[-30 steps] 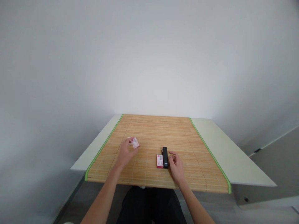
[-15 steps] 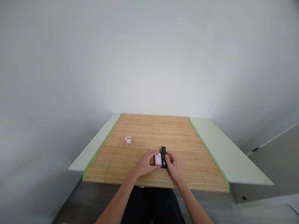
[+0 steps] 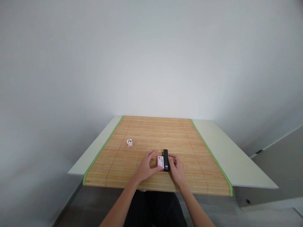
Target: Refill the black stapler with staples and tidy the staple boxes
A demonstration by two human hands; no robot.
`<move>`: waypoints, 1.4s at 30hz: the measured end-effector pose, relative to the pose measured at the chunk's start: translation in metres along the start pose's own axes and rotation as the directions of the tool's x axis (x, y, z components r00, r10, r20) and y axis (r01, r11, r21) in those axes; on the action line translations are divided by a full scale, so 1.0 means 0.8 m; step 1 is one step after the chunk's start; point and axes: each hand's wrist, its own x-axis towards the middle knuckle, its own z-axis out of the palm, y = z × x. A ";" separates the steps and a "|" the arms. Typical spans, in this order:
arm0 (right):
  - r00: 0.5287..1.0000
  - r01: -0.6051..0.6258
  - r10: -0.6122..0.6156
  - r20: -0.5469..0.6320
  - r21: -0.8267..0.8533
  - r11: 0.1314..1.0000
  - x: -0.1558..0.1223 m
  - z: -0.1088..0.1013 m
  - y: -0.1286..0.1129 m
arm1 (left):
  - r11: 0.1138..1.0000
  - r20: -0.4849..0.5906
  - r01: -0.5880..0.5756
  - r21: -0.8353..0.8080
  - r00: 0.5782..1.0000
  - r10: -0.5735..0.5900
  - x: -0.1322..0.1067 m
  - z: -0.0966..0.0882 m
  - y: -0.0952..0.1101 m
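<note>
A black stapler point(image 3: 166, 160) lies lengthwise on the bamboo mat near its front edge. Against its left side sits a small white and pink box point(image 3: 160, 162). My left hand point(image 3: 146, 167) is open beside this box, the index finger raised off it and the thumb at its near corner. To the right of the stapler rests my right hand point(image 3: 177, 170), fingers loosely bent and apart, fingertips close to the stapler's side; whether they touch it is hard to see. Another small white and pink box point(image 3: 129, 143) with a dark picture on top stands farther left.
The bamboo mat point(image 3: 156, 132) with green edging covers the middle of a white table point(image 3: 227, 157) and hangs slightly over the front. A plain wall point(image 3: 151, 63) rises behind the table. A grey panel point(image 3: 279, 164) stands on the right.
My left fingers have opened away from the box beside the stapler. My right fingers have drawn slightly back from the stapler. Stapler and boxes stay in place.
</note>
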 end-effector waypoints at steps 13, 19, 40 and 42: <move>1.000 -0.024 0.023 0.015 0.066 0.998 -0.003 0.001 -0.007 | 0.829 -0.568 0.540 0.147 0.732 -0.376 0.064 -0.166 -0.088; 1.000 -0.015 0.014 0.014 0.030 0.999 -0.002 0.002 0.000 | 0.839 -0.300 0.534 0.102 0.821 -0.486 0.091 -0.113 -0.083; 0.978 0.193 -0.174 0.111 -0.192 0.962 -0.034 -0.017 0.013 | 0.914 -0.288 0.385 -0.131 0.867 -0.406 0.048 0.063 -0.007; 0.953 0.288 -0.236 0.191 -0.316 0.904 -0.042 -0.017 0.018 | 0.893 -0.279 0.397 -0.211 0.852 -0.444 0.044 0.075 -0.003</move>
